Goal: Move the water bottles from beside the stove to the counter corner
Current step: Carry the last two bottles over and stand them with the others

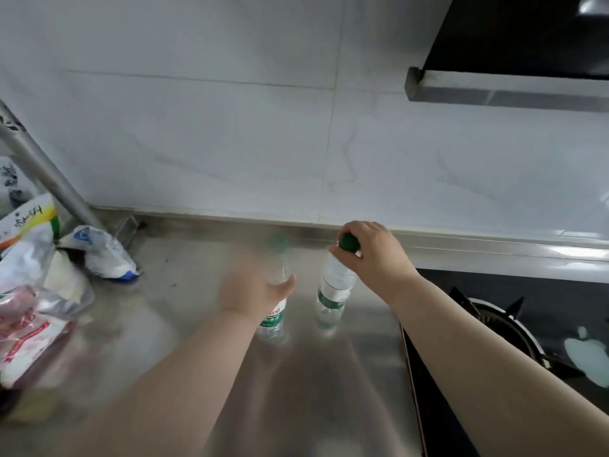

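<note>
Two clear water bottles with green caps and green-white labels stand on the steel counter [329, 374], left of the stove. My right hand [372, 255] grips the right bottle [333, 291] from above, fingers curled around its cap and neck. My left hand [253, 288] is blurred with motion and wraps around the upper body of the left bottle [273, 316], thumb on its right side. The left bottle's cap and neck are smeared by the blur.
A black gas stove [501, 324] with a burner grate lies to the right, a range hood [514, 54] above it. Plastic bags of food [39, 291] pile at the left beside a slanted metal pipe [49, 173]. A tiled wall rises behind the counter.
</note>
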